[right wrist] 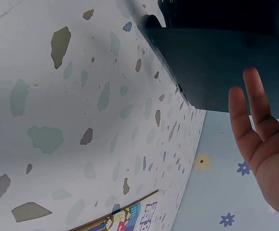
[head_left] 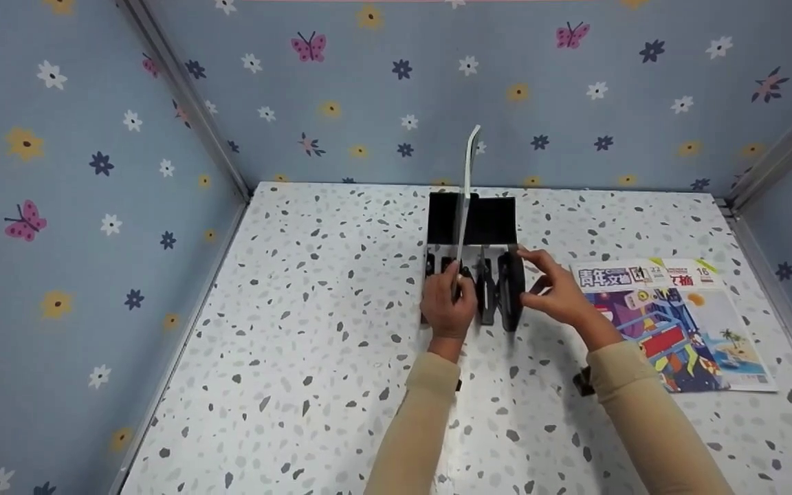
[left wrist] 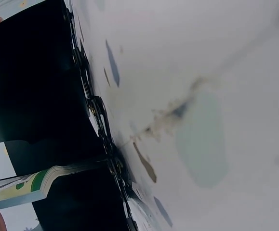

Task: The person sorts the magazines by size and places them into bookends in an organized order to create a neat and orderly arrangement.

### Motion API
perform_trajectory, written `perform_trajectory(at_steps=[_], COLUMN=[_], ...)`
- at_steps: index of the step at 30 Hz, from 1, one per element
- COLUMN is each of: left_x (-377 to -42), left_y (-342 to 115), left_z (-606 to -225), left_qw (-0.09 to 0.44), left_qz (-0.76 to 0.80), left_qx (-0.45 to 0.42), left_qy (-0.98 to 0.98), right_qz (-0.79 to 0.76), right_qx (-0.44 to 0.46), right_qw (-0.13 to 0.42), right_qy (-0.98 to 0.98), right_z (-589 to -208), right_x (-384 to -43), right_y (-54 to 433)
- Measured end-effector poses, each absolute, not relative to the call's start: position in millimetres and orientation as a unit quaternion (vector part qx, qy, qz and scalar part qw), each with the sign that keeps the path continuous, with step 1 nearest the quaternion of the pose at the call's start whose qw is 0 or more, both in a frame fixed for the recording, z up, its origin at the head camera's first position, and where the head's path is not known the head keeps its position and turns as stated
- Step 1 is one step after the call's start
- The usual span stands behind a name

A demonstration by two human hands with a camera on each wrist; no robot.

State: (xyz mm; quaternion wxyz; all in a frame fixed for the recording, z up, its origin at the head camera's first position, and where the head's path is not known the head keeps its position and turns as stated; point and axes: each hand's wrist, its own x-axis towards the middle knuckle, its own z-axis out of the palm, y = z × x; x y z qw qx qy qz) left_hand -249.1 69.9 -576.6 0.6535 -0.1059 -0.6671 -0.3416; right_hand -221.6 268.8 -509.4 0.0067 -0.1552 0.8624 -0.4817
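A black book rack (head_left: 492, 220) with several upright dividers stands toward the back of the table. My left hand (head_left: 449, 306) grips a thin book (head_left: 468, 179) by its near edge, standing upright among the dividers. In the left wrist view, the book's green and white spine (left wrist: 33, 185) shows between black panels (left wrist: 33, 86). My right hand (head_left: 561, 292) holds the rack's right end panel (head_left: 514, 289) with thumb and index finger. In the right wrist view, two of its other fingers (right wrist: 257, 98) extend in front of this panel. The left fingertips are mostly hidden.
Two magazines (head_left: 671, 344) with colourful covers lie overlapping on the right of the speckled table (head_left: 300, 330). A patterned blue wall (head_left: 368, 89) closes off the back, with side walls at left and right. A small black object (head_left: 583, 381) shows beside the right sleeve.
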Motion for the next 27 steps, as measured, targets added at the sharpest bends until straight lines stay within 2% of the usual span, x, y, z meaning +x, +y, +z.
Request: perform_trajectory(at_steps=[8,20,27], left_x=[-244,-230,-225], left_y=[66,65,63], left_z=[-577,-575,-575], left_qw=[0.628,0.572,0.550], left_qz=[-0.348,-0.406,-0.425], left_qx=[-0.111,-0.128,-0.127], left_qy=[-0.687,-0.701,-0.707], right_qz=[-0.491,-0.482,-0.489], right_qx=[-0.147,-0.149,-0.143], right_qw=[0.010,0.011,0.012], right_qy=[0.858,0.863,0.861], right_z=[-529,-492,-510], right_x=[-231,-212,-220], right_y=[275,258,264])
